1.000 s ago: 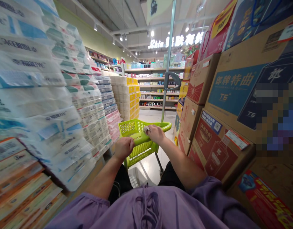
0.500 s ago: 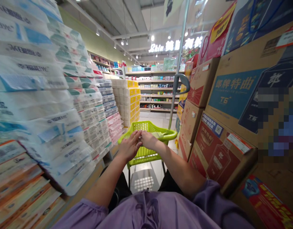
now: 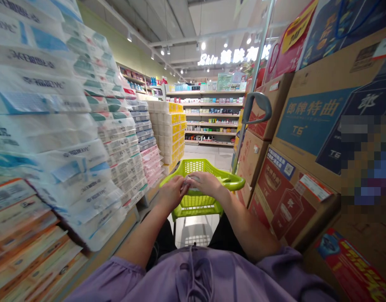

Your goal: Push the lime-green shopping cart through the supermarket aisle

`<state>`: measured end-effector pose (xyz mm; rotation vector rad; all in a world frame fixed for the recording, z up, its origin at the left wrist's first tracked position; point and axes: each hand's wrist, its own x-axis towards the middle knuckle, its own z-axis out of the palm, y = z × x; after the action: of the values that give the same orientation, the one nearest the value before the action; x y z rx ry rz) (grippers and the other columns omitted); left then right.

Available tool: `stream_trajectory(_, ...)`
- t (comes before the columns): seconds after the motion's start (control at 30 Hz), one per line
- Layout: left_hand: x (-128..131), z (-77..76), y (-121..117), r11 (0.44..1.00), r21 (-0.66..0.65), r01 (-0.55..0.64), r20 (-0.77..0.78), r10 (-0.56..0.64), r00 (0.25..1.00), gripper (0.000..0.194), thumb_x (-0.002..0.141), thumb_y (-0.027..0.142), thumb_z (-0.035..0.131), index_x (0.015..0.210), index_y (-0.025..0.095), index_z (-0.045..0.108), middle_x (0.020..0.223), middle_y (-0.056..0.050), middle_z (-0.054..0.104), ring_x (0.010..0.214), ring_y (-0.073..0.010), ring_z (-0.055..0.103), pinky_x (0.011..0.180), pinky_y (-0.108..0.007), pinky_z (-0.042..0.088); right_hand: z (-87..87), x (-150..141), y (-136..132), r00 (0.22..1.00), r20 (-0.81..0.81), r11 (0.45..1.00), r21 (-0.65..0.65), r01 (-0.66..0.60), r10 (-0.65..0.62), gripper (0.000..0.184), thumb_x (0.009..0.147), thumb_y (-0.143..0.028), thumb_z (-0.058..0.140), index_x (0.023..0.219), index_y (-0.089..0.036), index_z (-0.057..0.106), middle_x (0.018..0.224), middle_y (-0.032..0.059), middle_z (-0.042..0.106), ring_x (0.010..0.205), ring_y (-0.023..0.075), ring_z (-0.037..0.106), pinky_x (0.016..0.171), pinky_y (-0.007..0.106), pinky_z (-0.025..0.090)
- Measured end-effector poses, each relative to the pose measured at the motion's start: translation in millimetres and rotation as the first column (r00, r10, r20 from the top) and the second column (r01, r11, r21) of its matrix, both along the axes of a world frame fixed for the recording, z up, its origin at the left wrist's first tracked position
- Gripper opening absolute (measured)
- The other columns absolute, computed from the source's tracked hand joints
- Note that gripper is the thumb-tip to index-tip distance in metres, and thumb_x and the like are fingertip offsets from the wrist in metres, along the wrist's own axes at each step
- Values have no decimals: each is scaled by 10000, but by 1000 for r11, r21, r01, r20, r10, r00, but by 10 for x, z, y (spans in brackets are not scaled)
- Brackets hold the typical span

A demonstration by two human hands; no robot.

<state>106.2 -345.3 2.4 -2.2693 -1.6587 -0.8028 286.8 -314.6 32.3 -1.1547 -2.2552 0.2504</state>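
Note:
A lime-green shopping cart (image 3: 208, 208) with a perforated basket stands right in front of my body. My left hand (image 3: 174, 191) and my right hand (image 3: 207, 183) meet over the near side of its basket, close to the cart handle (image 3: 235, 184). Both hands are closed, fingers bent and fingertips pressed together. A small pale bit shows between the fingertips; what it is cannot be made out. Behind my right wrist, something light yellow-green lies at the handle, partly covered by the hand.
Stacked tissue packs (image 3: 63, 121) line the left side, and paper-roll packs (image 3: 166, 130) stand further on. Liquor cartons (image 3: 309, 121) are piled close on the right. A metal pole with a grey handle (image 3: 257, 108) rises beside them. Stocked shelves (image 3: 211, 115) cross the far end.
My hands have closed, the fingers curling together over the cart. The cart and hands now sit slightly further right in view, and the pole with the grey handle appears nearer and further right.

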Motion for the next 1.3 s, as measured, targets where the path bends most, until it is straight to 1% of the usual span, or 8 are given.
stream_trajectory(0.13, 7, 31, 64, 996, 31, 78, 181, -82, 980, 124, 867, 242, 496, 891, 216, 615, 1178, -36, 640, 999, -174, 626, 811, -272, 479, 35, 127, 17, 987, 73, 990, 15, 140, -141, 470, 1011, -419, 274, 959, -222, 698, 946, 38, 723, 877, 153, 656, 746, 235, 447)
stream_trajectory(0.23, 17, 59, 108, 993, -31, 110, 269, -98, 958, 111, 825, 213, 525, 914, 213, 592, 970, -20, 673, 861, -161, 642, 762, -270, 493, 78, 135, 73, 947, 222, 971, -10, 239, -231, 481, 1016, -377, 253, 945, -205, 697, 970, 58, 726, 907, 162, 663, 750, 235, 445)
stream_trajectory(0.4, 177, 144, 42, 999, -20, 50, 113, -48, 992, 335, 783, 202, 574, 1117, 207, 540, 994, -56, 637, 928, -220, 619, 773, -320, 488, 89, -27, 61, 843, 422, 939, 68, 337, -334, 313, 945, -344, 425, 954, -185, 695, 971, 103, 727, 912, 216, 683, 772, 277, 468)
stream_trajectory(0.53, 262, 147, 30, 998, -29, 49, -52, -50, 997, 279, 864, 254, 505, 1130, 205, 576, 1083, -96, 619, 1044, -251, 585, 885, -361, 456, 68, -152, 58, 844, 427, 944, 86, 319, -324, 201, 862, -291, 539, 948, -190, 691, 972, 103, 727, 926, 228, 688, 794, 284, 480)
stream_trajectory(0.77, -24, 22, 184, 999, -29, 22, 10, -22, 1000, 451, 937, 356, 420, 1371, 235, 437, 1081, -73, 686, 984, -245, 633, 929, -392, 440, 52, -233, 85, 865, 385, 945, 85, 315, -322, 289, 893, -314, 453, 967, -185, 701, 993, 119, 727, 941, 244, 685, 812, 327, 489)
stream_trajectory(0.93, -122, 65, 252, 995, 92, 42, 273, -66, 960, 332, 876, 153, 385, 1120, 241, 593, 1147, -45, 641, 1044, -188, 610, 897, -316, 479, 18, -241, 142, 865, 324, 923, 85, 376, -382, 406, 947, -292, 329, 955, -182, 719, 978, 125, 731, 918, 235, 689, 810, 330, 483)
stream_trajectory(1.1, 75, 129, 163, 988, 64, 140, 144, -148, 978, 135, 867, 247, 474, 874, 216, 605, 1146, -60, 622, 1057, -203, 591, 927, -338, 470, 0, -237, 210, 866, 313, 921, 96, 378, -389, 359, 938, -303, 383, 931, -183, 721, 944, 119, 735, 895, 240, 695, 767, 316, 489)
stream_trajectory(1.3, 211, 106, 126, 995, -62, -82, 60, 85, 995, 220, 927, 336, 437, 1034, 193, 567, 922, -63, 679, 896, -209, 638, 796, -318, 475, -9, -233, 196, 871, 318, 927, 125, 353, -375, 351, 926, -304, 392, 918, -182, 720, 921, 122, 736, 882, 246, 696, 751, 324, 499)
